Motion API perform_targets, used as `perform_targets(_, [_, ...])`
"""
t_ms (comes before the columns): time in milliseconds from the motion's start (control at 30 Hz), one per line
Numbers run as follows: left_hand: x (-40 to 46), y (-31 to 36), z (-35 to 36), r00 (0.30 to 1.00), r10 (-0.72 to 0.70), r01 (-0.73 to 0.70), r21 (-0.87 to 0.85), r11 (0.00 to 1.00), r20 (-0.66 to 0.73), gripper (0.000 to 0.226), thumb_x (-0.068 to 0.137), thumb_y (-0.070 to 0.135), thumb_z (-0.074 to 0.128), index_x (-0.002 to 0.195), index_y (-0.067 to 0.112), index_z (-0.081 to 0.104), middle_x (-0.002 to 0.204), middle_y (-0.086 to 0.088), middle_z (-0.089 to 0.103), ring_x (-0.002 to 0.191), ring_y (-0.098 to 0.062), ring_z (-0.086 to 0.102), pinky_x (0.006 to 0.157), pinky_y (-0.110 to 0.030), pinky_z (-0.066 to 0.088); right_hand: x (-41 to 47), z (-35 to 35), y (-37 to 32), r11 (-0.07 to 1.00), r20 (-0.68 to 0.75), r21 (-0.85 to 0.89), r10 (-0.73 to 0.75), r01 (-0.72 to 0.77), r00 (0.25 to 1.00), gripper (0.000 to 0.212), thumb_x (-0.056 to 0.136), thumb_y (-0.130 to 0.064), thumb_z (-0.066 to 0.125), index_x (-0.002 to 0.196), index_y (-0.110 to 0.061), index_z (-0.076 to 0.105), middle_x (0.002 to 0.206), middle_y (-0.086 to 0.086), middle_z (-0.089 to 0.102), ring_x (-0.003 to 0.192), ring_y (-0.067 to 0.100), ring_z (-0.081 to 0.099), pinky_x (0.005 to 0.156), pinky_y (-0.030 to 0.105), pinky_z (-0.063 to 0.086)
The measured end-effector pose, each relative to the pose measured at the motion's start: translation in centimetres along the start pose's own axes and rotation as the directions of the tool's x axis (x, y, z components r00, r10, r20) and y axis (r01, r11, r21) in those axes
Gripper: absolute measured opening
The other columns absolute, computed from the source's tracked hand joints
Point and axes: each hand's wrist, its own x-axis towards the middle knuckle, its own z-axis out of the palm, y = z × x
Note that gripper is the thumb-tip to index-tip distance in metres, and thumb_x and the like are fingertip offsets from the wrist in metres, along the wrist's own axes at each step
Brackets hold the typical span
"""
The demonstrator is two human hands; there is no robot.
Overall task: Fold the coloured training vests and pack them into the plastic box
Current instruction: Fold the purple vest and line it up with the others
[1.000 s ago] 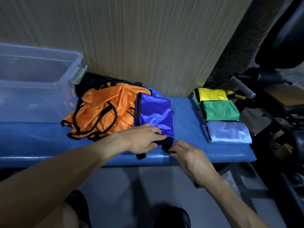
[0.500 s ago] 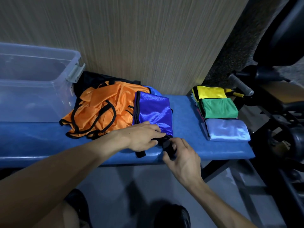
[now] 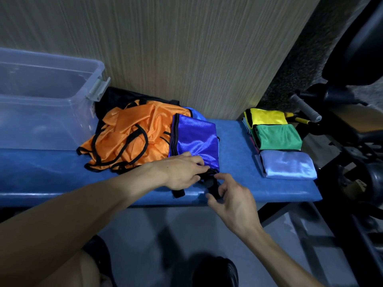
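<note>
A shiny blue vest (image 3: 195,140) with black trim lies partly folded on the blue bench (image 3: 234,137). My left hand (image 3: 182,169) rests on its near end, fingers curled over the fabric. My right hand (image 3: 230,196) pinches the vest's black strap at the bench's front edge. An unfolded orange vest (image 3: 128,137) lies crumpled to the left, over dark cloth. Three folded vests sit at the right end: yellow (image 3: 267,117), green (image 3: 277,136) and light blue (image 3: 288,164). The clear plastic box (image 3: 47,104) stands at the far left.
A wood-grain wall panel (image 3: 176,48) rises behind the bench. Dark exercise equipment with a grey-gripped handle (image 3: 306,108) crowds the right side. My shoes and grey floor show below the bench's front edge.
My right hand has closed its fingers on the black strap at the vest's near end and drawn it slightly toward me. My left hand stays pressed on the vest.
</note>
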Motion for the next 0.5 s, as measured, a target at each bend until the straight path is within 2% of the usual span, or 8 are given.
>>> perform_targets(100, [0.0,0.0,0.0,1.000,0.012,-0.012,-0.001,1.000,-0.005,0.051,0.108,0.034,0.038,0.158,0.027,0.030,0.153,0.006,0.034,0.128,-0.022,0.036,0.111,-0.041,0.037,-0.1,-0.1,0.2,0.998,0.133,0.050,-0.031,0.024,0.991,0.080,0.076,-0.044,0.080,0.144,-0.040,0.037,0.075,-0.013,0.053,0.072,0.009,0.056,0.068,0.031,0.049])
perform_targets(167, [0.0,-0.1,0.0,1.000,0.017,-0.017,0.000,1.000,-0.010,0.048,0.108,0.033,0.038,0.155,0.025,0.037,0.151,0.005,0.036,0.126,-0.023,0.037,0.111,-0.041,0.038,0.1,-0.6,0.4,0.993,0.197,-0.045,-0.097,0.108,0.976,0.097,0.077,-0.037,0.080,0.154,-0.046,0.021,0.082,-0.012,0.054,0.079,0.013,0.055,0.073,0.032,0.048])
perform_targets(200, [-0.1,-0.1,0.0,1.000,0.015,-0.015,0.000,1.000,-0.005,0.045,0.108,0.033,0.038,0.152,0.024,0.041,0.151,0.005,0.036,0.126,-0.023,0.037,0.111,-0.042,0.038,0.3,-0.8,0.4,0.978,0.198,-0.124,-0.143,0.169,0.970,0.098,0.077,-0.034,0.079,0.155,-0.046,0.020,0.085,-0.012,0.055,0.082,0.016,0.057,0.075,0.035,0.049])
perform_targets(267, [-0.1,-0.1,0.1,1.000,0.011,-0.011,-0.011,1.000,0.004,0.045,0.108,0.032,0.038,0.152,0.023,0.041,0.151,0.006,0.035,0.127,-0.021,0.035,0.112,-0.040,0.037,0.7,-0.9,0.6,0.912,0.169,-0.301,-0.238,0.280,0.956,0.091,0.074,-0.030,0.079,0.150,-0.043,0.031,0.087,-0.009,0.056,0.084,0.022,0.060,0.074,0.040,0.051])
perform_targets(367, [-0.4,-0.1,0.0,0.999,0.025,-0.027,-0.055,0.998,-0.043,0.049,0.107,0.030,0.039,0.155,0.028,0.034,0.146,0.009,0.040,0.126,-0.018,0.037,0.112,-0.036,0.036,0.9,-0.6,1.3,0.820,0.121,-0.438,-0.351,0.367,0.929,0.065,0.070,-0.027,0.080,0.130,-0.034,0.054,0.091,-0.006,0.056,0.076,0.025,0.060,0.066,0.039,0.048])
perform_targets(500, [-0.8,-0.3,-0.2,0.986,0.000,-0.010,-0.061,0.998,-0.164,0.033,0.105,0.029,0.044,0.137,0.027,0.053,0.129,0.007,0.052,0.121,-0.016,0.046,0.103,-0.040,0.044,0.8,-0.6,2.1,0.742,0.076,-0.489,-0.488,0.459,0.870,0.020,0.080,-0.024,0.067,0.100,-0.023,0.067,0.085,-0.001,0.052,0.067,0.026,0.055,0.059,0.038,0.043])
